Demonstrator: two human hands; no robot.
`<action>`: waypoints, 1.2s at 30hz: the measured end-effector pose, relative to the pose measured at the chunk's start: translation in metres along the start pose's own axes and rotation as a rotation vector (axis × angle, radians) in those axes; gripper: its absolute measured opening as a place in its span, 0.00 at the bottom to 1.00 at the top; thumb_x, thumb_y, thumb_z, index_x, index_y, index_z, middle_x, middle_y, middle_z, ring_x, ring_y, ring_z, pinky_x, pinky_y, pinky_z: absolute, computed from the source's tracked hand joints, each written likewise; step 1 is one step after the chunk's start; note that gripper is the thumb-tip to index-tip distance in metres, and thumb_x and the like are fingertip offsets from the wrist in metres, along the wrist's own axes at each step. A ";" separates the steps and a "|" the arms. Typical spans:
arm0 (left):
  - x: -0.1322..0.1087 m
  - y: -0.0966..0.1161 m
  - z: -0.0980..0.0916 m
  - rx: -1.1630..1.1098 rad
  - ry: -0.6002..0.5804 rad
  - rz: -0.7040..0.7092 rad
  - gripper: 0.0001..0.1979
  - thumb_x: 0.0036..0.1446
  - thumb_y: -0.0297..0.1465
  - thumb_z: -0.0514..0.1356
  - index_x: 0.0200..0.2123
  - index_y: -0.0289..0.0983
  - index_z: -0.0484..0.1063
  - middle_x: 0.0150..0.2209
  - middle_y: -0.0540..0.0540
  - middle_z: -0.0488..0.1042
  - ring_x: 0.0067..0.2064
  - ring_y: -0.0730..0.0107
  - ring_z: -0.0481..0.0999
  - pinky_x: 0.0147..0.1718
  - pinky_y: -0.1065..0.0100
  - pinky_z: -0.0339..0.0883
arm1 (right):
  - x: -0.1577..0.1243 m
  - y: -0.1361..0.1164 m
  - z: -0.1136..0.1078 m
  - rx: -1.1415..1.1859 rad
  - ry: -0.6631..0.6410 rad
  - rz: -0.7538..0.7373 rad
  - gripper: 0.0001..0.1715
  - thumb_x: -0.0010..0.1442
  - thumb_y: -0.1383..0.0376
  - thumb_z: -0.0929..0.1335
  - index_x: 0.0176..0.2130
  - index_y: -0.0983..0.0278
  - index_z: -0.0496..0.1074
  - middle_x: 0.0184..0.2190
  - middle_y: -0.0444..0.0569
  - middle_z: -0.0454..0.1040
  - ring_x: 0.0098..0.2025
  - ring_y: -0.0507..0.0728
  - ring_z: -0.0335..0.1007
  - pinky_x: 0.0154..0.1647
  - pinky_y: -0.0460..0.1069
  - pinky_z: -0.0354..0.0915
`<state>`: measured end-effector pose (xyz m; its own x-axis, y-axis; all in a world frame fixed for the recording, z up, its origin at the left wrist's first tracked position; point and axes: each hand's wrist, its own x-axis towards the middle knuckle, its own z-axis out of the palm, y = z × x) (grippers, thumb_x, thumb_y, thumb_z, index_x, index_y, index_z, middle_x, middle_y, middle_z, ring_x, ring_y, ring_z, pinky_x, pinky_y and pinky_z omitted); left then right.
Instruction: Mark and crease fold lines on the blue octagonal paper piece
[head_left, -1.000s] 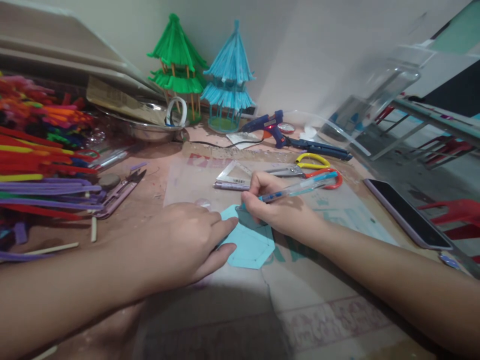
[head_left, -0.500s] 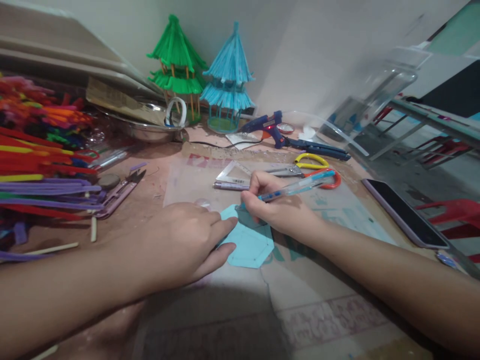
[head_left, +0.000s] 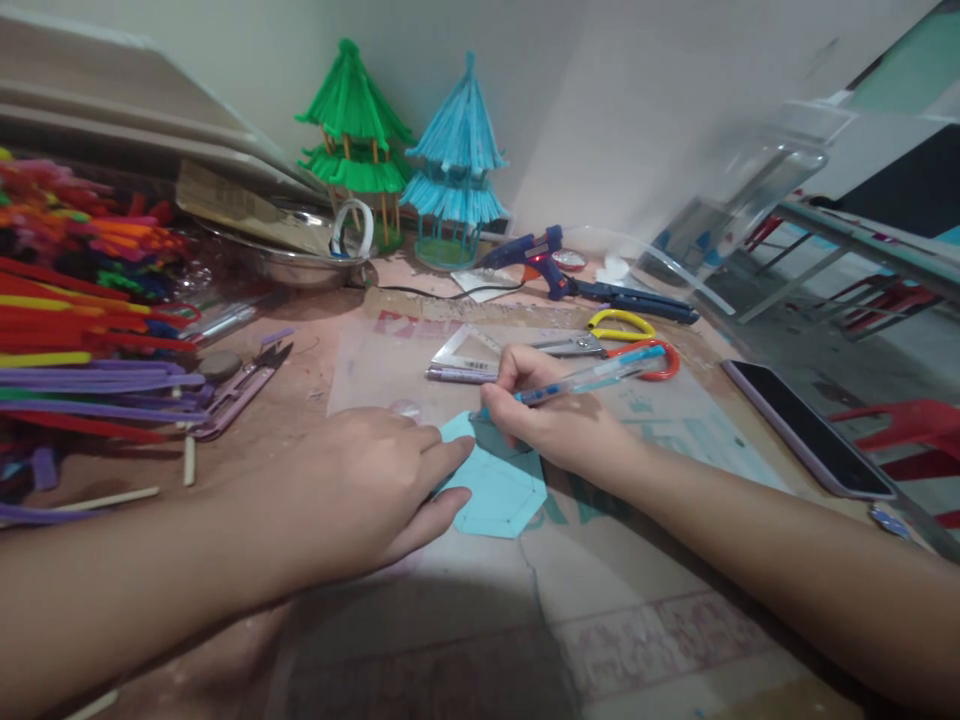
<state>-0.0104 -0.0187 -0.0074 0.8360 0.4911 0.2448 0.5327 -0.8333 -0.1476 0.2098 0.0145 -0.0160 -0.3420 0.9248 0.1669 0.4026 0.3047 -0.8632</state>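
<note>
A light blue piece of paper [head_left: 499,500], cut with several straight sides, lies flat on the work surface and bears thin drawn lines and dots. My left hand [head_left: 375,475] rests on its left side, thumb and forefinger spread apart and pressing it down. In my right hand [head_left: 536,405] is a clear pen [head_left: 600,373] with blue parts, pinched near the tip. The tip meets the paper near its upper corner, partly hidden by my fingers. Just beyond my right hand lie a set square [head_left: 457,347] and scissors [head_left: 622,322] with yellow and orange handles.
Bundles of coloured pipe cleaners [head_left: 90,310] crowd the left, near pink snips [head_left: 244,390]. At the back stand green [head_left: 352,120] and blue [head_left: 457,150] pagoda models, a metal bowl [head_left: 300,268] and a glue gun [head_left: 532,255]. A phone [head_left: 806,425] lies at the right edge.
Both hands keep almost the same places on the paper and pen. The view has shifted slightly, so the background sits a little lower.
</note>
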 end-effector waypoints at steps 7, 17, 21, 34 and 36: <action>-0.001 -0.001 -0.001 0.010 0.034 0.004 0.12 0.68 0.37 0.57 0.42 0.38 0.79 0.29 0.43 0.82 0.29 0.56 0.81 0.26 0.62 0.68 | -0.001 -0.001 0.001 0.029 -0.009 0.005 0.16 0.61 0.58 0.69 0.28 0.57 0.59 0.16 0.35 0.65 0.19 0.50 0.59 0.23 0.46 0.57; -0.004 0.002 -0.005 -0.007 -0.004 -0.021 0.14 0.69 0.35 0.56 0.48 0.37 0.79 0.29 0.43 0.81 0.30 0.53 0.81 0.28 0.59 0.73 | -0.006 -0.019 -0.033 -0.253 -0.065 -0.175 0.11 0.68 0.57 0.66 0.37 0.59 0.74 0.31 0.47 0.79 0.31 0.56 0.74 0.32 0.50 0.64; -0.004 0.003 -0.006 -0.007 0.013 -0.025 0.15 0.70 0.35 0.55 0.50 0.36 0.79 0.29 0.44 0.80 0.31 0.53 0.81 0.31 0.58 0.74 | -0.016 -0.027 -0.036 -0.523 -0.154 -0.166 0.05 0.65 0.68 0.67 0.34 0.59 0.70 0.33 0.48 0.79 0.33 0.59 0.73 0.34 0.51 0.62; -0.007 0.007 -0.014 -0.030 -0.018 -0.072 0.14 0.70 0.38 0.57 0.49 0.37 0.78 0.30 0.44 0.80 0.34 0.57 0.82 0.40 0.60 0.74 | -0.016 -0.018 -0.022 -0.370 -0.214 -0.069 0.03 0.64 0.64 0.67 0.36 0.59 0.66 0.30 0.44 0.75 0.30 0.56 0.68 0.31 0.48 0.62; -0.007 0.007 -0.014 -0.024 -0.014 -0.063 0.13 0.71 0.37 0.57 0.48 0.37 0.78 0.30 0.44 0.80 0.34 0.57 0.82 0.39 0.60 0.74 | -0.014 -0.014 -0.022 -0.327 -0.218 -0.049 0.03 0.61 0.66 0.67 0.38 0.59 0.66 0.30 0.43 0.75 0.30 0.55 0.68 0.30 0.48 0.62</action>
<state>-0.0140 -0.0316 0.0037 0.8028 0.5462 0.2391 0.5812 -0.8064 -0.1094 0.2278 0.0020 0.0039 -0.5260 0.8477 0.0687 0.6182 0.4365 -0.6537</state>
